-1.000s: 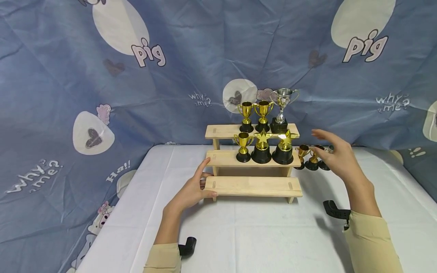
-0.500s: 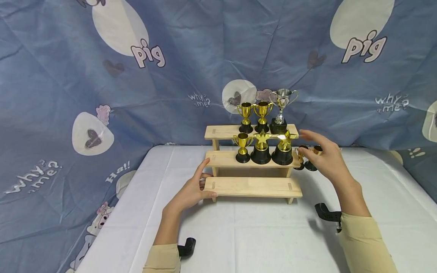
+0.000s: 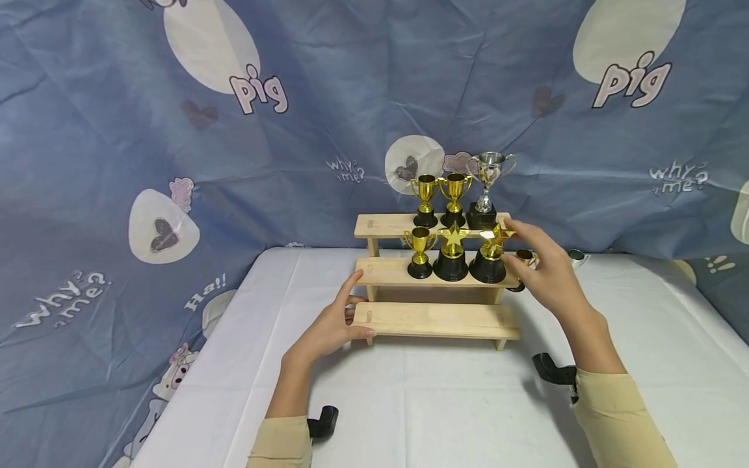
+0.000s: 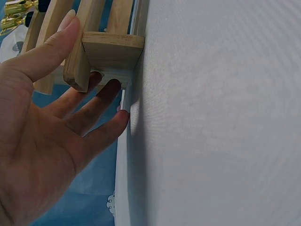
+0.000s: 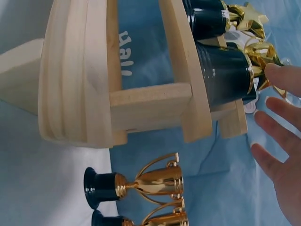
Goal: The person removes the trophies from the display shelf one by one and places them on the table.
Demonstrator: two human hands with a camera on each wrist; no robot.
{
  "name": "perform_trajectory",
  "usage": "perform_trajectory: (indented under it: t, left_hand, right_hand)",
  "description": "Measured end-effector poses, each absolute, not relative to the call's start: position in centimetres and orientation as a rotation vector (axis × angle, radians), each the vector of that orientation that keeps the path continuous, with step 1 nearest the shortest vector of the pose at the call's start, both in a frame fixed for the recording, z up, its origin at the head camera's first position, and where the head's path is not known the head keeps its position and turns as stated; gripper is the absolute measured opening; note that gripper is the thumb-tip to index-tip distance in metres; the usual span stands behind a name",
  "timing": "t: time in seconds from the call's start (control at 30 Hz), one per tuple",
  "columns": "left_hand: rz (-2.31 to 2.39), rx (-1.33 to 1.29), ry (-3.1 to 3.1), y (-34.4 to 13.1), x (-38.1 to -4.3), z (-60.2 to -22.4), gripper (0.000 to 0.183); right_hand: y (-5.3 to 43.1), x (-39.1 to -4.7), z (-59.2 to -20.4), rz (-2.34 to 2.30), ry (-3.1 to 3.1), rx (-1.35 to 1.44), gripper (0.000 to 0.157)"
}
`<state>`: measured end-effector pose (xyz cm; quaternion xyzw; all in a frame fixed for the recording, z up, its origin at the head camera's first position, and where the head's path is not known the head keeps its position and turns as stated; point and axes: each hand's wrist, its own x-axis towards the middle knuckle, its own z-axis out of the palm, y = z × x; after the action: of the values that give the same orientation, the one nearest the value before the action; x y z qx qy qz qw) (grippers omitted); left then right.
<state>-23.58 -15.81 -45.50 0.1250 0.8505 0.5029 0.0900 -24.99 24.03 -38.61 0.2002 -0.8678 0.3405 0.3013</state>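
A three-tier wooden stand [image 3: 435, 320] stands on the white cloth. My left hand [image 3: 322, 331] holds its left end, thumb at the bottom step and index finger by the middle step. In the left wrist view its other fingers extend around the lower board [image 4: 77, 66]. My right hand [image 3: 550, 276] is at the stand's right side, fingers spread. Its thumb is beside the right gold star trophy [image 3: 487, 268]; contact is unclear. Another star trophy [image 3: 450, 265] and a small gold cup trophy [image 3: 420, 247] share that middle step. The right wrist view shows the black star-trophy base [image 5: 223, 73].
The top step carries two gold cup trophies [image 3: 426, 192] [image 3: 455, 192] and a taller silver cup trophy [image 3: 489, 172]. More cup trophies [image 5: 157, 181] stand on the cloth right of the stand, partly hidden by my right hand. A blue printed curtain [image 3: 292, 162] hangs behind.
My right hand has moved left, from above the trophies beside the stand to the right star trophy. My left hand stays at the stand's left end.
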Motion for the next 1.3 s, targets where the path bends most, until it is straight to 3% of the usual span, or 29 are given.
perform_trajectory:
  t: [0.67,1.3]
  left_hand:
    - [1.485,0.382,2.526,-15.9,-23.5,-45.5,0.115]
    - [1.484,0.370,2.529,-15.9,-23.5,-45.4,0.117]
  right_hand:
    - [23.0,-24.8,-38.5,0.782,-2.361,0.555,0.079]
    - [22.9,-24.8,-38.0,0.873,-2.256,0.561,0.065]
